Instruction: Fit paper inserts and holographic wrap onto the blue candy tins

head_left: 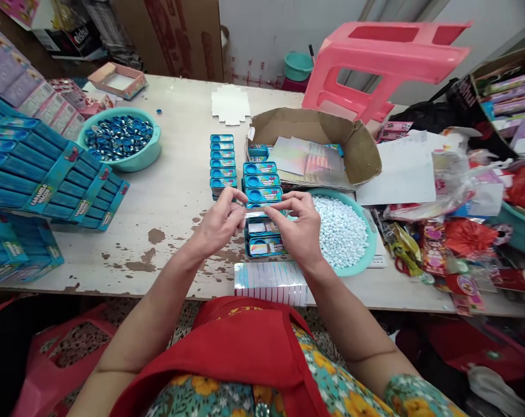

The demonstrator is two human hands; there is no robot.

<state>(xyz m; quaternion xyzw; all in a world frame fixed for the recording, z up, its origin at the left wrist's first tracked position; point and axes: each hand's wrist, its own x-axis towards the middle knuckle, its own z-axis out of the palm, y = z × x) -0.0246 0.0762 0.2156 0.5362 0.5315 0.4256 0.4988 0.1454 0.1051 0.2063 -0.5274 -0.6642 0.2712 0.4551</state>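
Observation:
Between the fingertips of both hands is a narrow whitish sticker strip, held just over a column of blue candy tins. My left hand pinches its left end. At the other end, the thumb and forefinger of my right hand close on it. The nearest tin has a shiny strip across its round recess. A second column of blue tins stands to the left. In front of the tins, by the table edge, lies a sheet of shiny sticker strips.
A teal basin of white candies stands right of my hands, below an open cardboard box. On the left are a basin of blue caps and stacked blue display boxes. A pink stool and loose packaging fill the right side.

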